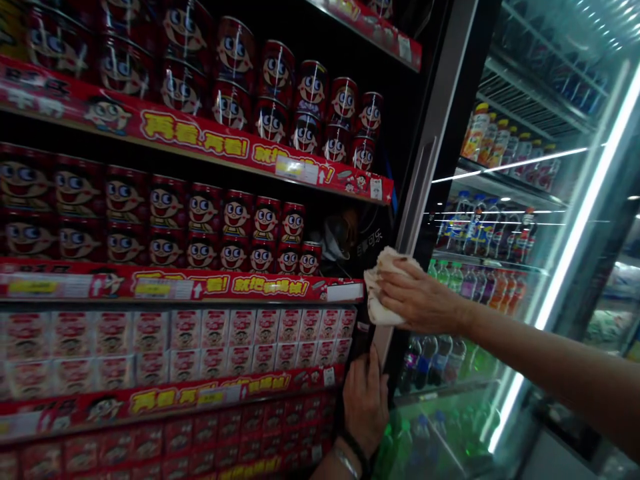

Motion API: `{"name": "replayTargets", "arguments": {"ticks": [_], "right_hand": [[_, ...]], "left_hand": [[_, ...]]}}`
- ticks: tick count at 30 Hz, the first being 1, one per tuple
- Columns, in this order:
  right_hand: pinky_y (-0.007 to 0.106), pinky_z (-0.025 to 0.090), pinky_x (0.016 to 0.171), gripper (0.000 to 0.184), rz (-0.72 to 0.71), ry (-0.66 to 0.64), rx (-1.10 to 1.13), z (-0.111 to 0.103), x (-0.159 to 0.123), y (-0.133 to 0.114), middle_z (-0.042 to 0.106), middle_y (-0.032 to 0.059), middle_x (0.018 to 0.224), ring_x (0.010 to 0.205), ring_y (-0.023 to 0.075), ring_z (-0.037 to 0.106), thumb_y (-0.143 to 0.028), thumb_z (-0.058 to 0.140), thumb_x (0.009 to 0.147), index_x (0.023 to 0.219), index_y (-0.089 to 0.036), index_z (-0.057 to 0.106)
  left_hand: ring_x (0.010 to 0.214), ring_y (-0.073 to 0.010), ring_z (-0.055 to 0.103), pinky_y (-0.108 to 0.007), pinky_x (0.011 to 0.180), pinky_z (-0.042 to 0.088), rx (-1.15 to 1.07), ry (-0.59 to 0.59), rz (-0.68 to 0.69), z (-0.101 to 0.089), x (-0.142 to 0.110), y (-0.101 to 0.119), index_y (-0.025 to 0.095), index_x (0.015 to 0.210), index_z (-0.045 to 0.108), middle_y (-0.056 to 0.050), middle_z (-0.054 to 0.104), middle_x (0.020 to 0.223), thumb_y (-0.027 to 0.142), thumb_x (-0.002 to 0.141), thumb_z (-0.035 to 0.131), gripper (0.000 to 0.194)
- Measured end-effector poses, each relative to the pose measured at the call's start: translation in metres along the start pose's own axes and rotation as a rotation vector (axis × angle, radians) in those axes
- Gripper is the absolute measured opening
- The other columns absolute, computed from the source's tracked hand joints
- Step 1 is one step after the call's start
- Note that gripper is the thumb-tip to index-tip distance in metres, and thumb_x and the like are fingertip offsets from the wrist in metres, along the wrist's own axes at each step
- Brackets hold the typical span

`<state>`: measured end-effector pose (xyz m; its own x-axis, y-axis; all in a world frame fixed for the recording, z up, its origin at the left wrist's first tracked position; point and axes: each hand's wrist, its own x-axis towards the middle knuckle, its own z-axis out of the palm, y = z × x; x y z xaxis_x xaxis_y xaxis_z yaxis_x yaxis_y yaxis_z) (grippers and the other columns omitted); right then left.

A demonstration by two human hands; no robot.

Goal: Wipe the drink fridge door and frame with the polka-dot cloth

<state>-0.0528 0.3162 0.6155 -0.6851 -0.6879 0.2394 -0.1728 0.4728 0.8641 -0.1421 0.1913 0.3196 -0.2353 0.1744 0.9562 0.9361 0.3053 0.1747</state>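
Note:
My right hand [420, 297] is closed on a folded, off-white cloth [393, 315], pressing it against the silver-edged frame of a glass fridge door [419, 180]. The cloth bunches out beyond the fingertips, on the long handle strip's lower part. Below it, my left hand [364, 400] grips the edge of the same door, fingers pointing upward along it; some of the fingers are hidden. A dark band and a silver bangle [345, 461] circle the left wrist.
Shelves of red cartoon-face cans [235, 217] and small white-and-pink cartons [240, 333] fill the left side, fronted by red label strips [175, 130]. Through or in the door glass, bottled drinks [470, 220] stand in rows beside a bright light tube [565, 263].

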Motion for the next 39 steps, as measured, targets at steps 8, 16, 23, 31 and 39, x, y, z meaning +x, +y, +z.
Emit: {"name": "replayTargets", "arguments": {"ticks": [8, 16, 23, 31, 39], "right_hand": [[0.074, 0.010, 0.145, 0.060, 0.497, 0.114, -0.154, -0.087, 0.050, 0.180, 0.053, -0.0086, 0.169, 0.163, 0.0399, 0.039, -0.066, 0.028, 0.111, 0.165, -0.048, 0.047], [0.064, 0.019, 0.142, 0.060, 0.439, 0.077, -0.178, -0.041, 0.038, 0.088, 0.072, 0.0161, 0.142, 0.148, 0.0355, 0.053, -0.057, 0.046, 0.116, 0.148, -0.011, 0.067], [0.061, 0.021, 0.140, 0.058, 0.119, -0.066, 0.092, 0.049, -0.025, -0.120, 0.073, 0.0177, 0.134, 0.143, 0.0378, 0.056, -0.056, 0.076, 0.098, 0.132, -0.009, 0.074], [0.063, 0.034, 0.136, 0.055, -0.010, -0.252, 0.458, 0.093, -0.051, -0.276, 0.070, 0.0212, 0.141, 0.143, 0.0404, 0.059, -0.053, 0.077, 0.098, 0.131, -0.009, 0.074], [0.072, -0.001, 0.139, 0.047, 0.248, -0.137, 0.105, 0.007, -0.030, -0.099, 0.058, 0.0206, 0.164, 0.164, 0.0401, 0.040, -0.034, 0.055, 0.114, 0.150, -0.005, 0.062]], "left_hand": [[0.116, -0.0259, 0.064, -0.038, 0.095, 0.064, -0.040, -0.076, 0.004, -0.001, -0.001, -0.002, 0.010, 0.170, 0.039, -0.020, 0.065, 0.133, 0.018, 0.108, 0.058, 0.065], [0.116, -0.0269, 0.065, -0.041, 0.096, 0.065, -0.009, -0.125, -0.027, 0.000, -0.021, -0.001, 0.008, 0.169, 0.039, -0.019, 0.067, 0.132, 0.024, 0.109, 0.058, 0.065], [0.124, -0.0276, 0.068, -0.042, 0.102, 0.066, 0.175, -0.425, -0.021, -0.038, -0.178, -0.050, 0.009, 0.157, 0.055, -0.016, 0.071, 0.137, 0.030, 0.112, 0.052, 0.050], [0.146, -0.0383, 0.057, -0.062, 0.123, 0.053, 0.206, -1.084, -0.296, -0.125, -0.319, -0.097, 0.013, 0.152, 0.065, -0.018, 0.062, 0.158, 0.020, 0.104, 0.055, 0.050], [0.144, -0.0372, 0.052, -0.060, 0.122, 0.048, 0.100, -1.125, -0.390, -0.127, -0.291, -0.092, 0.011, 0.149, 0.063, -0.018, 0.058, 0.157, 0.023, 0.107, 0.051, 0.046]]}}
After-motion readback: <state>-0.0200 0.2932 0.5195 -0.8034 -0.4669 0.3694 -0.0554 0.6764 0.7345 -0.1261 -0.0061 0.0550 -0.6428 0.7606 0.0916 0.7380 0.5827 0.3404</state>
